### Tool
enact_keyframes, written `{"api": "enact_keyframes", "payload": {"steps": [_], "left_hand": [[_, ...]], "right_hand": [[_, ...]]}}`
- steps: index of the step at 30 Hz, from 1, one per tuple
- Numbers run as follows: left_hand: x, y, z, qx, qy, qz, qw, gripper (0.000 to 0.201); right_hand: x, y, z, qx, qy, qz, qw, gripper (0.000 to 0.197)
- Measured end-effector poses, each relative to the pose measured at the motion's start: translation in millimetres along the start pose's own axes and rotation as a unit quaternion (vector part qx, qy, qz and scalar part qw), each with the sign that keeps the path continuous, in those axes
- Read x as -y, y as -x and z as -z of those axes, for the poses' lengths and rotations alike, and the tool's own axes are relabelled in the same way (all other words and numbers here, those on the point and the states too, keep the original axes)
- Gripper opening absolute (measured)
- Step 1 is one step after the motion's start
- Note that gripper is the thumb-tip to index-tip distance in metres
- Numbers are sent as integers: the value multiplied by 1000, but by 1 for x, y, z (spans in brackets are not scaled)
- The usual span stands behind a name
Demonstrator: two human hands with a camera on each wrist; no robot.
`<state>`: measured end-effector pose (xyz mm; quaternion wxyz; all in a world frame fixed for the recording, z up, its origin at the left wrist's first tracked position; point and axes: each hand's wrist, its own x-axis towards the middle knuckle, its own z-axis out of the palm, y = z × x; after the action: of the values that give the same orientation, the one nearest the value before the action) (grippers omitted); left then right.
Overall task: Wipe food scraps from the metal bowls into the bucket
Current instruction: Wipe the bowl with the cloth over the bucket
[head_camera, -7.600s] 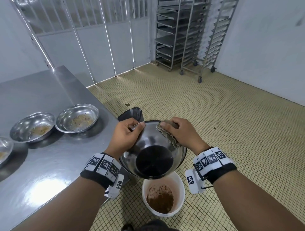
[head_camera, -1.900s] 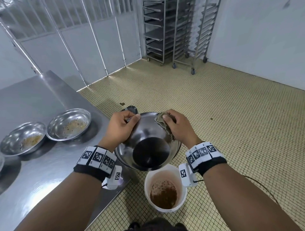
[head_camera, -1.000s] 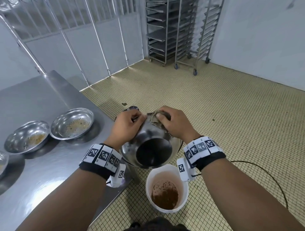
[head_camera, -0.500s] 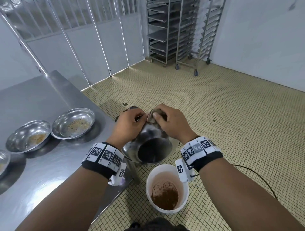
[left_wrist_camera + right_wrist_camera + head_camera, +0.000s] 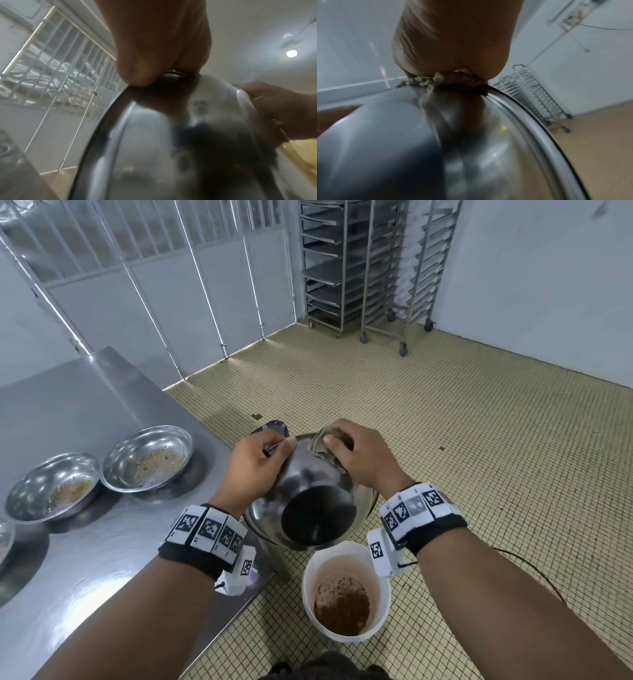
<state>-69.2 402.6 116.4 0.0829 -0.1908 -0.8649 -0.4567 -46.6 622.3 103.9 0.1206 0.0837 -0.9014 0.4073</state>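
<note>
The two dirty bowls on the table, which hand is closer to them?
Left. The left hand grips the tilted bowl's rim on the side facing the two dirty bowls on the table. The right hand, holding the cloth, is across that bowl, farther away.

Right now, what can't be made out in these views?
- Inside of the tilted metal bowl: faces away in the head view; wrist views blurred.
- Cloth: mostly under the right hand.
- Left hand fingers behind the rim: hidden.
- Third bowl on the steel table: cut by the left edge.
- Dark object behind the bowl: mostly hidden.
</note>
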Motion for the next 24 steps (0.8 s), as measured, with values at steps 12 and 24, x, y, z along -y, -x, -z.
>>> {"api": "enact_keyframes", "payload": {"steps": [12, 24], "left_hand": [[7, -14, 1, 67, -101, -35, 992, 25], [4, -17, -1, -7, -18, 19, 1000, 26]], "right_hand": [[-11, 5, 4, -7, -23, -37, 999, 13], [-30, 16, 1, -58, -113, -122, 984, 21]]}}
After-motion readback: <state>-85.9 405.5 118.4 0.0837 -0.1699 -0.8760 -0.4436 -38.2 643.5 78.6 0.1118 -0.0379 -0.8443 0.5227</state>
